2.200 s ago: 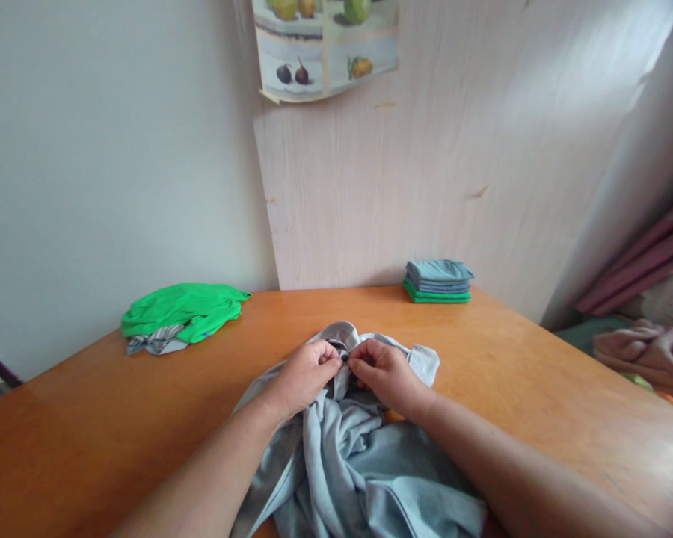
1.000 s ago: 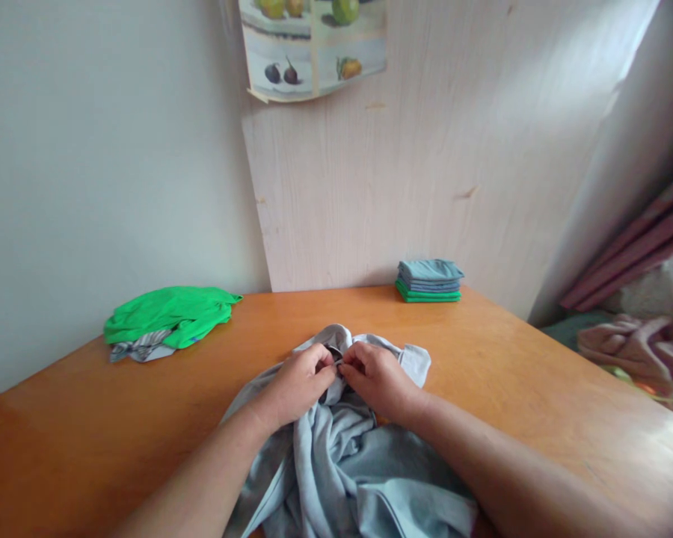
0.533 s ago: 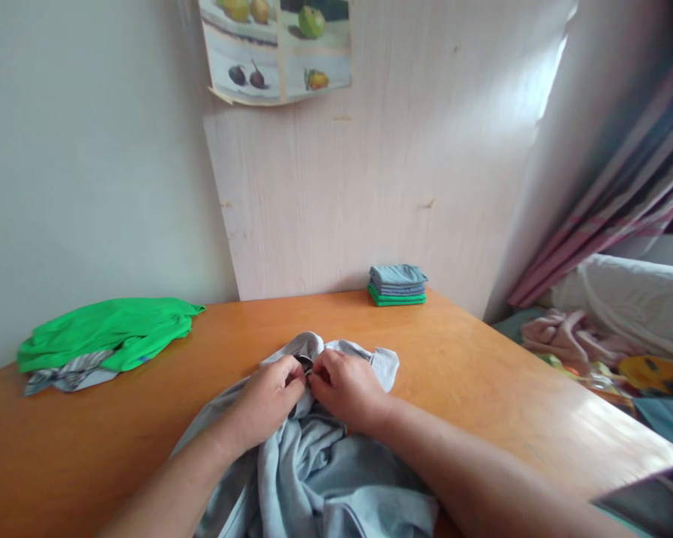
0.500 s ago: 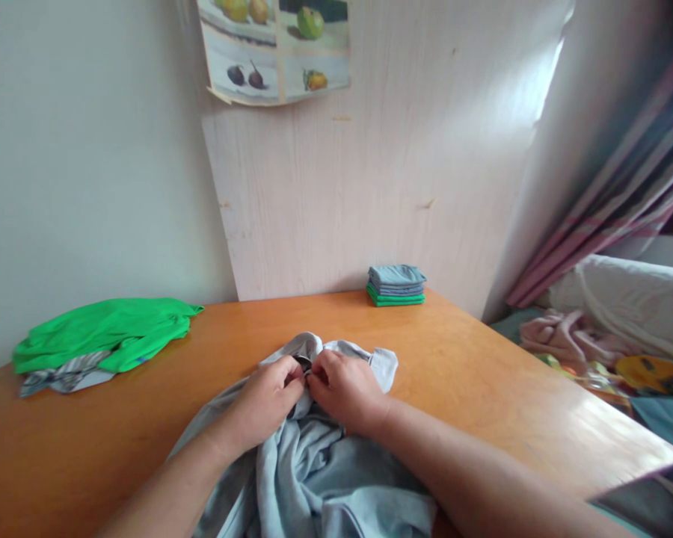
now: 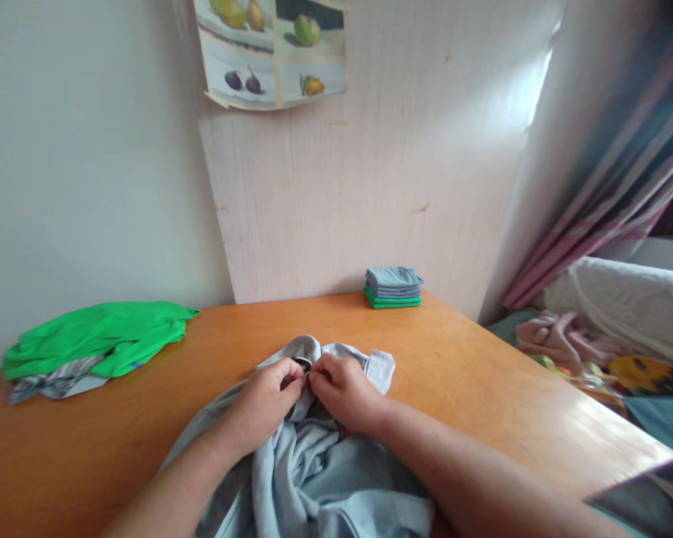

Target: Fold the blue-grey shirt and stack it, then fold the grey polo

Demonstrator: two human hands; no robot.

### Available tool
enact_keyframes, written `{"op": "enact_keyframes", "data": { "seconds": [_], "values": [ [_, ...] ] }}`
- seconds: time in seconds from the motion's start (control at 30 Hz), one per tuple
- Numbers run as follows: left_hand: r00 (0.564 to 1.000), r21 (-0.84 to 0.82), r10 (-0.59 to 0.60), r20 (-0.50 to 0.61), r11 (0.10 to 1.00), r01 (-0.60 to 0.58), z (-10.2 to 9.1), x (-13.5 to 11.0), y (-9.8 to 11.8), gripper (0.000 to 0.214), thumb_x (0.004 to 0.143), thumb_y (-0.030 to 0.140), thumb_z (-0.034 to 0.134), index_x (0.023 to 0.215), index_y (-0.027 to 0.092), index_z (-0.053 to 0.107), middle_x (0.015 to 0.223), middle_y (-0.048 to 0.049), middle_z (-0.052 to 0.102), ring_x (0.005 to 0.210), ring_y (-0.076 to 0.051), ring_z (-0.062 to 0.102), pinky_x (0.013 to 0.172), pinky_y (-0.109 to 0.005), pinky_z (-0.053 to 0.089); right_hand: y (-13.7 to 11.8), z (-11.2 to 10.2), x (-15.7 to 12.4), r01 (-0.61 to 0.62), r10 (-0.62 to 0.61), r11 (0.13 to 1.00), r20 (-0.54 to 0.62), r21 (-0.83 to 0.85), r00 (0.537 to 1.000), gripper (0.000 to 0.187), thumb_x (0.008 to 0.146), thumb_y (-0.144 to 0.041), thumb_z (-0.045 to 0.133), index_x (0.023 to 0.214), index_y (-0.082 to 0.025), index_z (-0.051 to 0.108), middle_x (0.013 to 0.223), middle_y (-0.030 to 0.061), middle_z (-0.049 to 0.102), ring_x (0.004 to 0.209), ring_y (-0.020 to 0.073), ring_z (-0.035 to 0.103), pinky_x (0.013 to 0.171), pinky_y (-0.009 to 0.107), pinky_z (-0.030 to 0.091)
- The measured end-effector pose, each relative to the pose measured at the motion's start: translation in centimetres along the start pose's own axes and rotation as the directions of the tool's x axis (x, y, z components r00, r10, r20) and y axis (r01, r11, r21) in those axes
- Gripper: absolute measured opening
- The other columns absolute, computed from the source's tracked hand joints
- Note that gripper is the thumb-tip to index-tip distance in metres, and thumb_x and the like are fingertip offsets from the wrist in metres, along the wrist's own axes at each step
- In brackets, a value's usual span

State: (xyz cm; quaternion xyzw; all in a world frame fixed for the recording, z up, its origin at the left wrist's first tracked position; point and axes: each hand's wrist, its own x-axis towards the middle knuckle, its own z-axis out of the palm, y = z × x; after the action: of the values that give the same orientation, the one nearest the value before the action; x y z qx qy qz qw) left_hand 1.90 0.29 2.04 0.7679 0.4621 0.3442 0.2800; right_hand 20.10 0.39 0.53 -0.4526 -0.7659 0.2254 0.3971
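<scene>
Grey shirt [image 5: 325, 478] on table [image 5: 482, 388] is pinched at the collar by left hand [image 5: 263, 403] and right hand [image 5: 345, 392], fingertips touching.

A crumpled green garment [image 5: 101, 332] lies at the table's [image 5: 482, 388] far left edge, on top of a striped cloth [image 5: 50, 382]. A stack of folded cloths [image 5: 393, 287], blue over green, sits at the far edge against the wood panel [image 5: 370, 164]. A fruit poster [image 5: 272, 52] hangs above. Beyond the right edge, a pink cloth [image 5: 561, 340] lies below a striped curtain [image 5: 611, 194].

I read no lettering, neither on the grey shirt [image 5: 325, 478] I grip nor on the fruit poster [image 5: 272, 52] above it.
</scene>
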Motion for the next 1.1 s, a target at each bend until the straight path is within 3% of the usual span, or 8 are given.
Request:
{"op": "enact_keyframes", "data": {
  "seconds": [0.2,0.33,0.47,0.67,0.87,1.1],
  "values": [
    [0.997,-0.018,0.063,0.036,0.998,-0.062,0.0,-0.1,0.1,0.016,0.091,0.031,0.054,0.090,0.022,0.067,0.090,-0.0004,0.071,0.087,-0.019,0.065,0.078,-0.027,0.049,0.1,0.3,0.4,-0.162,0.162,0.963,0.017,0.217,0.987,0.025,0.090,-0.042,0.062,0.081,-0.019,0.065,0.068,-0.0022,0.059,0.061,0.0110,0.051,0.054,0.022,0.036],
    [0.996,0.021,0.075,0.042,0.997,-0.075,0.0,-0.2,0.4,0.019,0.091,0.031,0.053,0.082,0.022,0.067,0.084,-0.0001,0.070,0.082,-0.018,0.064,0.076,-0.027,0.048,0.4,0.3,0.8,-0.286,0.262,0.877,0.116,0.387,0.958,0.026,0.091,-0.042,0.059,0.080,-0.019,0.061,0.059,-0.0043,0.055,0.052,0.0101,0.048,0.047,0.021,0.035],
    [0.998,-0.035,0.044,0.045,0.998,-0.042,0.0,-0.2,0.4,0.017,0.089,0.031,0.054,0.083,0.021,0.066,0.084,-0.0001,0.071,0.080,-0.017,0.065,0.074,-0.027,0.049,0.7,0.3,1.0,-0.359,0.312,0.824,0.177,0.438,0.933,0.016,0.086,-0.031,0.060,0.076,-0.020,0.058,0.054,-0.0059,0.054,0.047,0.0096,0.050,0.045,0.020,0.038],
    [0.998,-0.133,-0.019,-0.064,0.991,0.011,0.5,0.1,-0.2,0.014,0.087,0.032,0.056,0.095,0.022,0.059,0.074,0.0026,0.067,0.070,-0.016,0.064,0.068,-0.027,0.049,0.4,0.2,1.0,-0.323,0.270,0.823,0.179,0.467,0.946,0.006,0.082,-0.023,0.059,0.077,-0.019,0.059,0.055,-0.0063,0.056,0.048,0.0082,0.052,0.046,0.017,0.039],
    [0.997,-0.063,0.061,-0.045,0.996,-0.064,0.6,0.2,-0.8,0.008,0.087,0.030,0.057,0.088,0.023,0.059,0.075,0.0026,0.066,0.071,-0.015,0.063,0.066,-0.026,0.048,0.8,0.4,0.8,-0.289,0.234,0.850,0.177,0.440,0.956,0.010,0.081,-0.028,0.064,0.080,-0.018,0.061,0.057,-0.0058,0.057,0.050,0.0083,0.051,0.047,0.018,0.039],
    [0.995,-0.072,0.058,-0.083,0.995,-0.064,0.7,0.3,-1.4,0.013,0.087,0.028,0.056,0.098,0.022,0.059,0.082,0.0009,0.068,0.077,-0.017,0.067,0.072,-0.028,0.052,1.2,0.4,0.9,-0.263,0.234,0.858,0.120,0.442,0.965,0.005,0.075,-0.021,0.059,0.080,-0.020,0.059,0.061,-0.0062,0.057,0.052,0.0092,0.051,0.049,0.019,0.039]
  ]
}}
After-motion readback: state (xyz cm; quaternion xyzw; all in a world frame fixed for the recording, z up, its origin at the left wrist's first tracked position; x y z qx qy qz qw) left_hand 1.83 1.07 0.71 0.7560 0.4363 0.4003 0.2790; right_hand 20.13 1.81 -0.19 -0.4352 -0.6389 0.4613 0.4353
